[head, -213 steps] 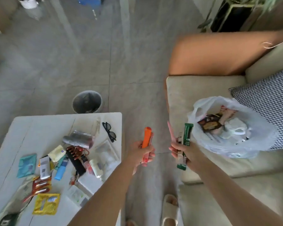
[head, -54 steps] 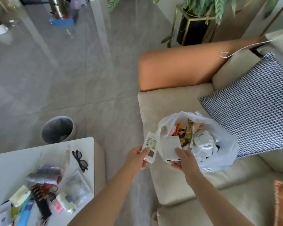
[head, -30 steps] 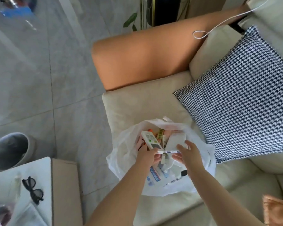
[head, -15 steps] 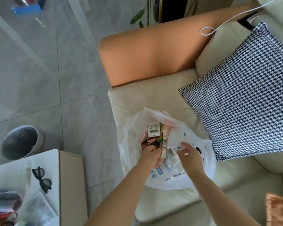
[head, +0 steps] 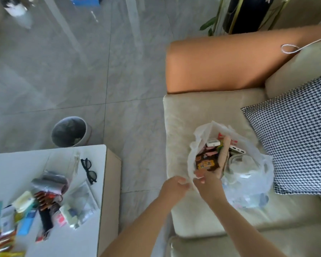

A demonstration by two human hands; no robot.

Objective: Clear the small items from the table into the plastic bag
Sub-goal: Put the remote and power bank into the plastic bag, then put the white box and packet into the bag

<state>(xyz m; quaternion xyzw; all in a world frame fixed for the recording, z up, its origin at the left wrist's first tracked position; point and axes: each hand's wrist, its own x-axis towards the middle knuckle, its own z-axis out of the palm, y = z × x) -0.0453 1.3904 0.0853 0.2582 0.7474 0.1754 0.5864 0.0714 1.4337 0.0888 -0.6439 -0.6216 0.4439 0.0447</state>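
The white plastic bag (head: 256,175) stands open on the sofa seat. Inside it lie a brown snack packet (head: 207,165), a small white remote-like device (head: 213,142), a white power bank (head: 237,150) and other bits. My right hand (head: 208,184) curls its fingers over the bag's near rim. Just left of it, my left hand (head: 174,187) is curled and seems to pinch the same rim. At the lower left, the white table (head: 72,238) carries a pile of several small items (head: 44,203) and black glasses (head: 89,170).
A grey waste bin (head: 70,131) stands on the tiled floor beyond the table. A houndstooth pillow (head: 295,136) leans on the cream sofa (head: 183,115) to the right of the bag. The orange armrest (head: 220,64) lies behind, with a white cable (head: 291,49) on it.
The white device and the power bank have dropped into the bag. Both hands have drawn back to its near rim. My view has swung left, bringing the table and its pile back.
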